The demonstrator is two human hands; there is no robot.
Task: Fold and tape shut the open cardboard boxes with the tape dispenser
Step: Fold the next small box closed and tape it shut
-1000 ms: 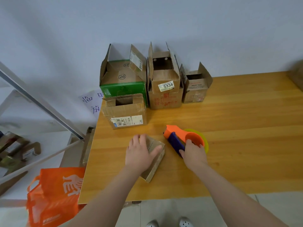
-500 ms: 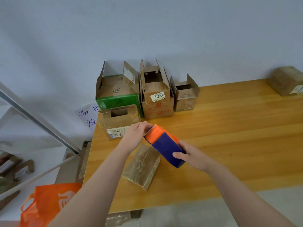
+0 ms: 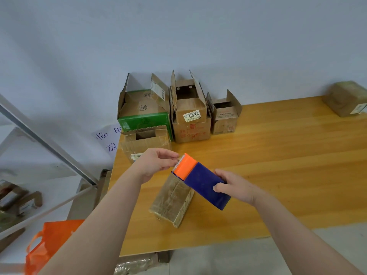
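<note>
Grips the blue end of the dispenser (image 3: 200, 182) with the right hand (image 3: 236, 187), fingers curled round it. Pinches at the toothed orange tip with the left hand (image 3: 156, 163), finger and thumb together. Holds the dispenser up in the air, tilted, just over a shut box (image 3: 172, 201) lying on the table (image 3: 278, 155). Has four open boxes at the back by the wall: a green box (image 3: 145, 120), a tall box (image 3: 190, 124) marked 5334, a small box (image 3: 224, 120), and a low box (image 3: 145, 143) in front of the green box. Has a far box (image 3: 347, 99), also shut, at the right corner, and an orange bag (image 3: 49, 241) down on the floor to the left.
</note>
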